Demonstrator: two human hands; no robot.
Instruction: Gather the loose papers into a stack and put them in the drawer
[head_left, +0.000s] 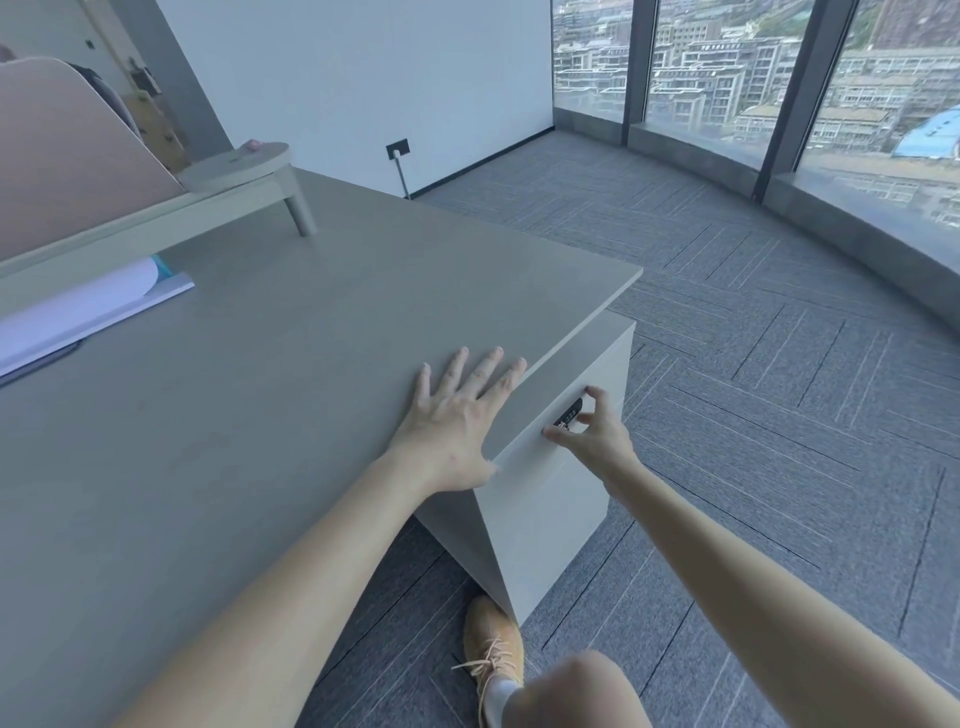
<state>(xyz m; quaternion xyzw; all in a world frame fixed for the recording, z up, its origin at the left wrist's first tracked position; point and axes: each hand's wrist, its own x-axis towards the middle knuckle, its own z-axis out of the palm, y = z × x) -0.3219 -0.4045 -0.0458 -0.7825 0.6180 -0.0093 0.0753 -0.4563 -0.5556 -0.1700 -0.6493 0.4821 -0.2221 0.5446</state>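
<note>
A stack of white papers (85, 309) lies on the grey desk (291, 322) at the far left, partly under a raised shelf. My left hand (457, 421) rests flat on the desk's right edge, fingers spread, holding nothing. Under that edge stands a pale drawer cabinet (550, 499) with a black combination lock (567, 417) on its top drawer front. My right hand (592, 434) is at that lock, fingertips and thumb curled around it. The drawer looks closed.
A raised shelf (239, 174) on short legs and a pink divider (72, 150) stand at the desk's back left. Grey carpet (753, 415) stretches right to curved floor-to-ceiling windows (857, 104). My shoe (493, 649) and knee are beside the cabinet's near corner.
</note>
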